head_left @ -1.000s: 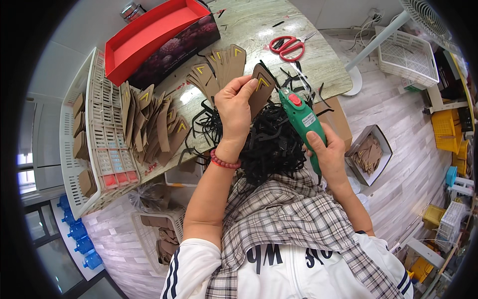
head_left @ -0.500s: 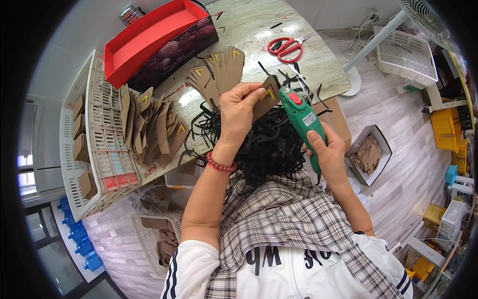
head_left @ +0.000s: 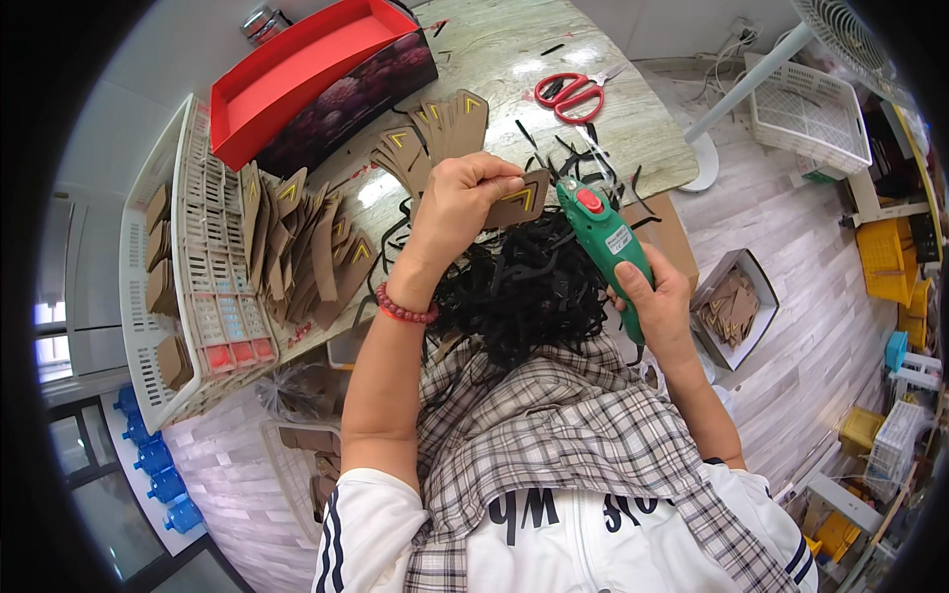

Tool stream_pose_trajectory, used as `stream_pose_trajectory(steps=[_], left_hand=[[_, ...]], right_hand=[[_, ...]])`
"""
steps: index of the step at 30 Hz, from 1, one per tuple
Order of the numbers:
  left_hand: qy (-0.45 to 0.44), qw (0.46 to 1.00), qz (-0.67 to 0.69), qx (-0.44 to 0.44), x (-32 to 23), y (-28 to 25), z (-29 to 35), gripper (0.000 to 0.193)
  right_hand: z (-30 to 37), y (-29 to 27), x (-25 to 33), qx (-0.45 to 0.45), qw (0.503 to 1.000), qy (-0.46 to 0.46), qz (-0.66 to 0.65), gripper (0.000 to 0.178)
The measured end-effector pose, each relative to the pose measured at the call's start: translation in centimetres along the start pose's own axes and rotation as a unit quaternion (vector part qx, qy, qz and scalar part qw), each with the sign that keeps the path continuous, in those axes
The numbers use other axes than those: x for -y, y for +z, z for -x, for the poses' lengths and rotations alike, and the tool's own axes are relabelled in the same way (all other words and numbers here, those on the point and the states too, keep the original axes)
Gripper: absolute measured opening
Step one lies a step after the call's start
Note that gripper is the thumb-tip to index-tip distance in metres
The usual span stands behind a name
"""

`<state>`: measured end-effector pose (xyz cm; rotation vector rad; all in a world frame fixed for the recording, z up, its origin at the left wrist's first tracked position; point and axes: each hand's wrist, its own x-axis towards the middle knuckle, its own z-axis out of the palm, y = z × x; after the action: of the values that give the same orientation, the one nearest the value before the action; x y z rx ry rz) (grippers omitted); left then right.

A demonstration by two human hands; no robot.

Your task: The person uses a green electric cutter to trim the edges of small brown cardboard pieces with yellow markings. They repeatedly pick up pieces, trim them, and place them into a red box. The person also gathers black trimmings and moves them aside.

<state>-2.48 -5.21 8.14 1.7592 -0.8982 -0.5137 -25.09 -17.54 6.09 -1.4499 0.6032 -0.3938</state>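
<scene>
My left hand (head_left: 457, 203) pinches a brown flat piece (head_left: 521, 201) marked with a yellow chevron, its fingers closed over the left edge. Wrapped in my right hand (head_left: 652, 296) is a green handheld electric cutter (head_left: 605, 235) with a red button, its head pointing up and toward the piece. A small gap seems to lie between the cutter's head and the piece. Below both hands, a tangled heap of black strips (head_left: 529, 296) rests on my lap against the table edge. Fanned brown pieces (head_left: 457, 124) lie on the table just beyond my left hand.
Red-handled scissors (head_left: 570, 99) lie on the table (head_left: 494, 40). At left stand a red open box (head_left: 306, 74), a white basket (head_left: 188, 326) and more brown pieces (head_left: 316, 247). On the floor at right sits a box of brown pieces (head_left: 733, 306), near a fan's base (head_left: 704, 163).
My left hand has moved slightly left and turned, tilting the brown piece flatter and apart from the cutter. My right hand with the cutter has shifted slightly down and right.
</scene>
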Motion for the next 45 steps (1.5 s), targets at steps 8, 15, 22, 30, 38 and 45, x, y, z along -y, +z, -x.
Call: stream_pose_trajectory(steps=[8, 15, 22, 30, 38, 45], left_hand=[[-0.028, 0.984, -0.172, 0.038, -2.7, -3.5, 0.7, 0.010], [0.000, 0.961, -0.106, -0.254, -2.4, -18.9, 3.1, 0.011], [-0.003, 0.817, -0.456, -0.353, 3.8, -22.0, 1.9, 0.013], [0.075, 0.807, -0.544, -0.219, 7.6, -3.4, -9.6, 0.029], [0.155, 0.858, -0.411, -0.267, 10.4, 0.9, -10.9, 0.035], [0.012, 0.916, 0.310, -0.256, 4.9, 1.0, -7.9, 0.010]], right_hand=[[-0.6, 0.8, -0.3, 0.025, 0.999, 0.013, 0.017, 0.038], [0.4, 0.3, -1.3, 0.013, 1.000, 0.019, -0.002, 0.034], [0.4, 0.1, -2.0, 0.005, 0.999, 0.032, -0.005, 0.036], [0.0, -0.4, -1.8, -0.020, 0.999, 0.040, 0.005, 0.036], [-0.6, -0.4, -2.7, -0.035, 0.998, 0.059, 0.010, 0.035], [-1.2, 0.7, -1.7, -0.046, 0.998, 0.029, 0.011, 0.037]])
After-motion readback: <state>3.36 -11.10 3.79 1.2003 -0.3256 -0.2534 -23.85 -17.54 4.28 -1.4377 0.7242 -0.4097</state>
